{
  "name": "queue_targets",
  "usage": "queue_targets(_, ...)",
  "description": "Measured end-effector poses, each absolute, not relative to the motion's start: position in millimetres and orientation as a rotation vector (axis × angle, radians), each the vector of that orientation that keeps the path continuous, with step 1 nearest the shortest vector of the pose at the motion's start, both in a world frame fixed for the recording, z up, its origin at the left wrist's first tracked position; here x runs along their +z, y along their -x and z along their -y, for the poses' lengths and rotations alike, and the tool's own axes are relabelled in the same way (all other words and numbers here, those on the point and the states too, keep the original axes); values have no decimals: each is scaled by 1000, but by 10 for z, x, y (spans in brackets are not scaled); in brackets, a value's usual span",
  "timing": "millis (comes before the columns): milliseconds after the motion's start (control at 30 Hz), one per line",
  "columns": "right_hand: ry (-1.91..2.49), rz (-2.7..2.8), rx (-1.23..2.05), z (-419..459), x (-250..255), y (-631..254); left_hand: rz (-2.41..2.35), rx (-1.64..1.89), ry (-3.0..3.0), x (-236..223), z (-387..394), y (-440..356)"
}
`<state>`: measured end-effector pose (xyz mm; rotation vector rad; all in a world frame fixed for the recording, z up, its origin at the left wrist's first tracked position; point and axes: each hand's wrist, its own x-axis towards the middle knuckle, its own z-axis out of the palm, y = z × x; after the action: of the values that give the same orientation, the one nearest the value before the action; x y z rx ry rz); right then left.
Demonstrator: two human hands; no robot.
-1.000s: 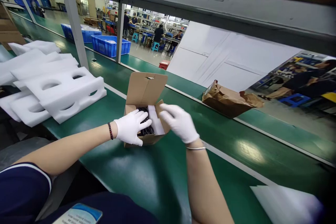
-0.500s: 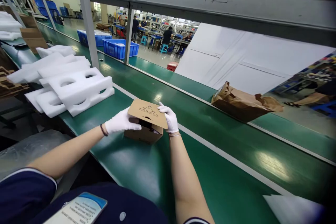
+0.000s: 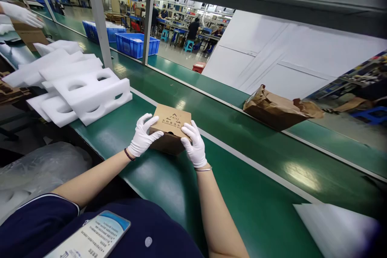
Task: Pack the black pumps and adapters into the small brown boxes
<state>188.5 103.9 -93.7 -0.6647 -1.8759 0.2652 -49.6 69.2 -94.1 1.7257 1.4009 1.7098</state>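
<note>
A small brown cardboard box (image 3: 171, 120) with printed lettering on its lid sits on the green conveyor belt (image 3: 248, 193), lid folded down. My left hand (image 3: 142, 136), in a white glove, presses against the box's left front corner with fingers spread. My right hand (image 3: 193, 144), also gloved, holds the box's right front edge with fingers curled over the lid. Whatever is inside the box is hidden.
White foam inserts (image 3: 78, 94) are piled on the left. A crumpled brown paper bag (image 3: 278, 109) lies on the far belt. A white foam sheet (image 3: 335, 229) lies at bottom right. Another person's gloved hand (image 3: 22, 14) reaches over a carton at far left. Blue crates (image 3: 136, 44) stand beyond.
The box was open with black contents showing; the lid has been folded down and now lies closed. Both hands moved from inside the box to its front edge.
</note>
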Motion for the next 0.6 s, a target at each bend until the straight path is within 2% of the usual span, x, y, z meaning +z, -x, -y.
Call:
queue_targets(100,585,1816,250,-1014,-1069,-1900,-1182,1754,-2218,-1066,-753,596)
queue_targets(233,587,1754,260,-983,-1171,-1896,-835,1616,-2614,-1054,-829,694)
queue_targets(467,777,1893,37,-856,-899,-1808,-869,1571,-2661,-941,-787,675)
queue_targets(600,825,2028,61,-734,-662,-1736,-1111,1471,-2380,-938,-655,605)
